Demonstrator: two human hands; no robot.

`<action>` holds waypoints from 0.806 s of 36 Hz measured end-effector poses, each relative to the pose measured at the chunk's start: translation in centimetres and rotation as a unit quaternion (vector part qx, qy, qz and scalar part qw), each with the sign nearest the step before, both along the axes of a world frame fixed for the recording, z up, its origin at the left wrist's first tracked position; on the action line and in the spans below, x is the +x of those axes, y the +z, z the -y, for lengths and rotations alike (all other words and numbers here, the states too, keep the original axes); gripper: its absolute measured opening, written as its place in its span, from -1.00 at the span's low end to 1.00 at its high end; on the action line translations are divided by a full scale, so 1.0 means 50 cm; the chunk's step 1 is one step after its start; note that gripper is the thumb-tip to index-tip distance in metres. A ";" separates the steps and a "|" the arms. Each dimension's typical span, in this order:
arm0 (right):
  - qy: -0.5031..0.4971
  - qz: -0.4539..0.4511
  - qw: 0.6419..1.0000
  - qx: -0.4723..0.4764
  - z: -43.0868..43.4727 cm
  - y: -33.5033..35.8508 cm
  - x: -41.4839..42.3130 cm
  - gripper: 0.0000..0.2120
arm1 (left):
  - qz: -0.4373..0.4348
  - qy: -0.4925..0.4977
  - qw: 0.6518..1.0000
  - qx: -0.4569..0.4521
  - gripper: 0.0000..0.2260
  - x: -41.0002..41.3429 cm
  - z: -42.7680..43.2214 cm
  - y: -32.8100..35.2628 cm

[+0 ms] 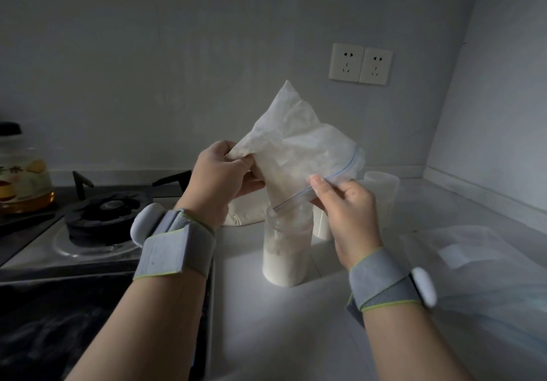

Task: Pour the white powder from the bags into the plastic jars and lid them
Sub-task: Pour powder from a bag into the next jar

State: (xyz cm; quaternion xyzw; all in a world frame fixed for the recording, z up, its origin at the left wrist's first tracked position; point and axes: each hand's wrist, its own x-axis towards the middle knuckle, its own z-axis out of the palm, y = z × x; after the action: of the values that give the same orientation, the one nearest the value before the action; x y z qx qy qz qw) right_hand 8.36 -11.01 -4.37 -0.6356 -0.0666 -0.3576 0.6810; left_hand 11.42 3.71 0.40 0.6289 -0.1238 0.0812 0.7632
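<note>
left grip [225,175], right grip [347,210] on bag [299,141]

Both bare forearms wear wide grey fabric bands edged in lime green, the left strap [174,247] and right strap [384,284] each carrying a smooth white oval pod [144,224].

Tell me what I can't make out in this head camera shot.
1. Head view: mouth of the jar, covered by the zip edge of the bag; powder flow unseen.
2. Head view: containers behind it, mostly hidden by the right hand.
3. Head view: glass jug, cut off by the left edge.
</note>
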 end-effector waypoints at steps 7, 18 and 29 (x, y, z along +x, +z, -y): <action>-0.012 0.007 1.000 -0.008 0.000 0.000 -0.001 -0.80 | 0.001 -0.001 1.000 0.008 -0.90 0.000 0.000 0.000; -0.002 -0.013 1.000 -0.008 -0.003 -0.002 0.001 -0.80 | 0.002 -0.016 1.000 0.018 -0.91 0.000 -0.003 0.001; 0.002 -0.003 1.000 -0.007 -0.008 -0.001 -0.002 -0.82 | 0.006 -0.012 1.000 0.020 -0.92 -0.002 0.002 0.003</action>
State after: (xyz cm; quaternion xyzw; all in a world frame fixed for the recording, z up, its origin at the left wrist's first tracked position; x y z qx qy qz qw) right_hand 8.26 -10.60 -4.42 -0.6411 -0.0685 -0.3537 0.6776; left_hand 11.31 3.60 0.55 0.6419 -0.1374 0.0727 0.7508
